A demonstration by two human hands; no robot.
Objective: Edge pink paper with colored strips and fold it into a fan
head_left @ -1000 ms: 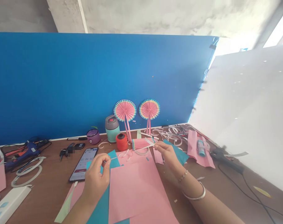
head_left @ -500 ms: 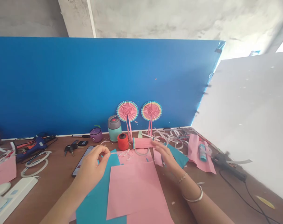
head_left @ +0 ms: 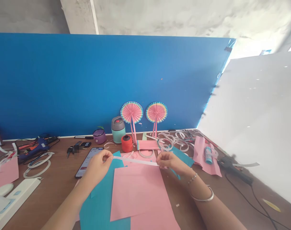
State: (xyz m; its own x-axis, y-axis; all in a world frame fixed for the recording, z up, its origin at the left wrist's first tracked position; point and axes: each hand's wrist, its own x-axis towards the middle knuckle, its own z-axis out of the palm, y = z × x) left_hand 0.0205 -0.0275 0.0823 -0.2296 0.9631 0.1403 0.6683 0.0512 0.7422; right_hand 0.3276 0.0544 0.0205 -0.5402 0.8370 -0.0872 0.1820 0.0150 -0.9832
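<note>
Above the pink paper sheets point(head_left: 138, 191), the left hand point(head_left: 99, 164) and right hand point(head_left: 170, 162) pinch opposite ends of the white strip point(head_left: 135, 160), apparently to keep it taut and straight.

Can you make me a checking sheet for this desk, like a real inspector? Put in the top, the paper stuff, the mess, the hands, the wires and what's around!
Surface: brown desk, with small scraps on it.
Paper things: white strip held up above pink sheets and a teal sheet; two round fans stand behind.
Clutter: curled strips, keys, phone, red spool.
Hands: left hand and right hand each pinch one end of the strip.
Cables: black cord near the dark tool, on the right.
Liquid spills: nothing seen.
Surroundings: blue panel behind, white panel right.
</note>
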